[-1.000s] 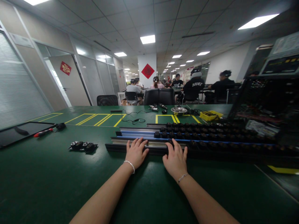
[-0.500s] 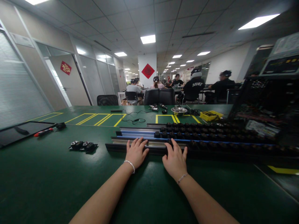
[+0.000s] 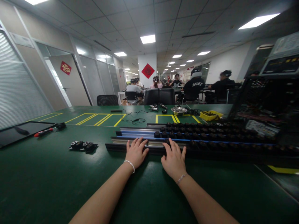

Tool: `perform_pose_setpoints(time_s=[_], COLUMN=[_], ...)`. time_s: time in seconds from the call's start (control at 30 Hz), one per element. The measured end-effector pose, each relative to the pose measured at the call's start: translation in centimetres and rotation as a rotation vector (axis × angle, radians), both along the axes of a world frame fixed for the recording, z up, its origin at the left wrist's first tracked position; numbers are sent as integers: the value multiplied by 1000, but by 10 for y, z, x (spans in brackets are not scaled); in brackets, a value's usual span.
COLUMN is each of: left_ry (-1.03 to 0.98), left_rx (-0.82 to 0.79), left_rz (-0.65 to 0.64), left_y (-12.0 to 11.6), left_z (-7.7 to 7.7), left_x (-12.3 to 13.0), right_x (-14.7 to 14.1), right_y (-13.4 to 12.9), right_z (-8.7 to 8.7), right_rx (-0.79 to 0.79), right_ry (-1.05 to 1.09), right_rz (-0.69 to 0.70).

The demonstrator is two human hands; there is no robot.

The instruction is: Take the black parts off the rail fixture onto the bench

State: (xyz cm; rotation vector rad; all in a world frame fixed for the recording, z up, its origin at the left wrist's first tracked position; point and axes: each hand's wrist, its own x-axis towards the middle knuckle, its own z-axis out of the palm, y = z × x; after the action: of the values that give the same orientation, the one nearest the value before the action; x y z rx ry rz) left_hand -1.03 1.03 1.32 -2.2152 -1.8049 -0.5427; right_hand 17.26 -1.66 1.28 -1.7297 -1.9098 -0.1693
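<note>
My left hand (image 3: 136,153) lies with fingers spread on the left part of the nearest metal rail (image 3: 153,142), which has a dark front edge. To its right, my right hand (image 3: 174,158) rests on the same rail, fingers apart, the fingertips against a small black part (image 3: 167,141) in the channel. That part is mostly hidden by the fingers. Further right along this rail stands a row of black parts (image 3: 210,145). Behind it lies another rail with a blue strip (image 3: 137,133), also lined with black parts (image 3: 178,135).
Several small black pieces (image 3: 83,146) sit left on the green table (image 3: 46,180). Beyond them lie a red-handled tool (image 3: 43,132) and a dark panel (image 3: 21,132). A metal bowl (image 3: 178,110) and yellow tray (image 3: 211,115) stand behind the rails. An open black case (image 3: 268,99) rises at right.
My right hand has shifted slightly left along the rail, its fingertips still at the small black part. My left hand has stayed in place.
</note>
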Motion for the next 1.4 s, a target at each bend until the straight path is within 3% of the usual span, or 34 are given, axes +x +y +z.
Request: perform_pose_setpoints(time_s=[1.4], left_ry=[-9], left_rx=[-5], left_rz=[1], left_y=[0], left_z=[0], left_x=[0], right_x=[-2], right_y=[-3], right_z=[1], right_rx=[15], right_ry=[55], right_rz=[57])
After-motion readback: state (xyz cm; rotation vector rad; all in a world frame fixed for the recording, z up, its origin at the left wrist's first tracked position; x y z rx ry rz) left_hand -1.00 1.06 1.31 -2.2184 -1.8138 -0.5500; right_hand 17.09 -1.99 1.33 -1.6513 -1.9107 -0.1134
